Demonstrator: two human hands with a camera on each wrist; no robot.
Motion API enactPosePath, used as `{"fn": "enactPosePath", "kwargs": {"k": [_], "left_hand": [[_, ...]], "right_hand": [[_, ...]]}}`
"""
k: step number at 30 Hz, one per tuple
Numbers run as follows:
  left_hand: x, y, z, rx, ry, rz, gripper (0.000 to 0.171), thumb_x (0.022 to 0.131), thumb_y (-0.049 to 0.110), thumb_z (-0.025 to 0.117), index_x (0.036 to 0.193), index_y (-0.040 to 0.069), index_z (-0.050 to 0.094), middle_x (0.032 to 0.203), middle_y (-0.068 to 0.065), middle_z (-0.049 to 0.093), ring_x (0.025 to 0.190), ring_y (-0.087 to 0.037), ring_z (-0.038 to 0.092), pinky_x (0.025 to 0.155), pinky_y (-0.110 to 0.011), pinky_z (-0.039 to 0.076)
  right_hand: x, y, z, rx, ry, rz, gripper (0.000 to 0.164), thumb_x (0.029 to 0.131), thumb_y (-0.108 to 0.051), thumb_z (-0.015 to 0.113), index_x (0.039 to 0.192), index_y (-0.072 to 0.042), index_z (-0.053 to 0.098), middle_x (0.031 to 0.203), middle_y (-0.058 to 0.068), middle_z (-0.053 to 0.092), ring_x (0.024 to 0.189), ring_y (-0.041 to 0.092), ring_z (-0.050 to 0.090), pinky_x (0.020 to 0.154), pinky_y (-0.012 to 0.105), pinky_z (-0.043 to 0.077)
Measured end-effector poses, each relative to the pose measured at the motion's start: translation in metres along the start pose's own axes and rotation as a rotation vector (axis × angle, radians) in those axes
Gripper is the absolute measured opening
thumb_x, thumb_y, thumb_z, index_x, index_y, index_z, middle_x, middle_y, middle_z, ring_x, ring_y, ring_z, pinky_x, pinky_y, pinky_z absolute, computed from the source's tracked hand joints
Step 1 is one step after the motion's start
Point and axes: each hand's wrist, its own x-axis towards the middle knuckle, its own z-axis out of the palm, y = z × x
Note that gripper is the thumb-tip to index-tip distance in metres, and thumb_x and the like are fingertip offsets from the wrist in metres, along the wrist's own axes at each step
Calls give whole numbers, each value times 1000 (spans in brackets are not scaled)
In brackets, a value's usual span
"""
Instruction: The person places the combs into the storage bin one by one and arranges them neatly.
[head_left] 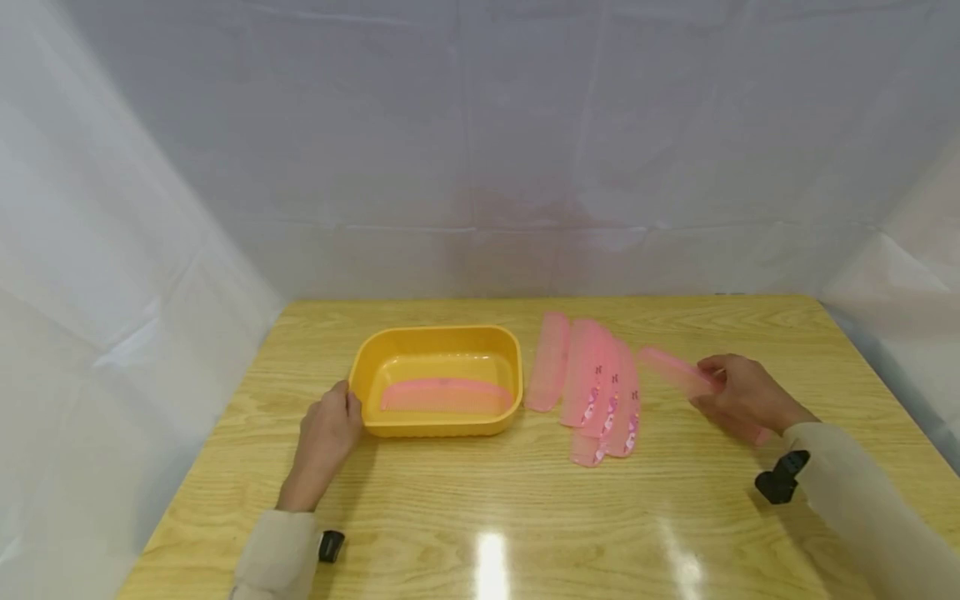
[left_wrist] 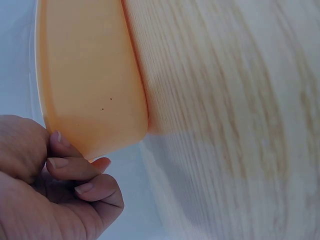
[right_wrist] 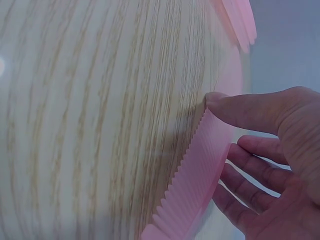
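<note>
While pale sheeting [head_left: 480, 150] rises behind and to both sides, a wood-grained counter [head_left: 450, 508] spreads across the scene, with two glossy patches of light on its near part. Left of the middle sits a yellow basin [head_left: 435, 334], rectangular with rounded corners, its long sides running left to right. Beige sleeves reach in from the near left [head_left: 276, 550] and near right [head_left: 862, 500]. Just right of the basin, translucent pink combs [head_left: 600, 375] lie in a fan, several overlapping and the leftmost set slightly to the side. At the basin's left end, the left hand [head_left: 327, 432] has its fingers curled and clamped on the rim. Farther right, the right hand [head_left: 742, 392] pinches another pink comb [head_left: 678, 371], thumb at its toothed edge and fingers along the back; this comb slants from far left to near right, beside the fan but apart from it. A single comb [head_left: 446, 396] lies inside the basin along the near side, its arched back toward the far side. Small black devices sit at the left wrist [head_left: 331, 546] and right wrist [head_left: 782, 477]. Smallest are the purple-and-white prints [head_left: 611, 408] near the near ends of the fanned combs.
</note>
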Motion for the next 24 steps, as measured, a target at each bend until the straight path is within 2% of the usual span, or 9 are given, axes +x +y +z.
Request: {"fn": "enactPosePath", "kwargs": {"k": [7, 14, 24], "left_hand": [[-1, 0, 0, 0, -4, -1, 23, 106, 8, 35, 90, -1, 49, 65, -8, 42, 53, -20, 41, 50, -33, 36], [0, 0, 0, 1, -4, -4, 23, 106, 8, 35, 88, 0, 48, 66, -8, 42, 54, -20, 41, 50, -33, 36], [0, -1, 1, 2, -1, -4, 23, 106, 8, 35, 89, 0, 48, 66, -8, 43, 54, -21, 43, 50, -33, 37]], "right_hand": [[0, 1, 0, 5, -24, 3, 60, 90, -15, 75, 134, 17, 50, 125, 36, 56, 109, 48, 59, 87, 57, 51], [-2, 3, -2, 11, -23, -33, 57, 90, -11, 76, 134, 14, 51, 124, 32, 57, 106, 43, 59, 85, 55, 51], [0, 6, -3, 8, -35, -46, 54, 86, -1, 76, 132, 13, 53, 127, 34, 56, 107, 46, 57, 86, 58, 50]]}}
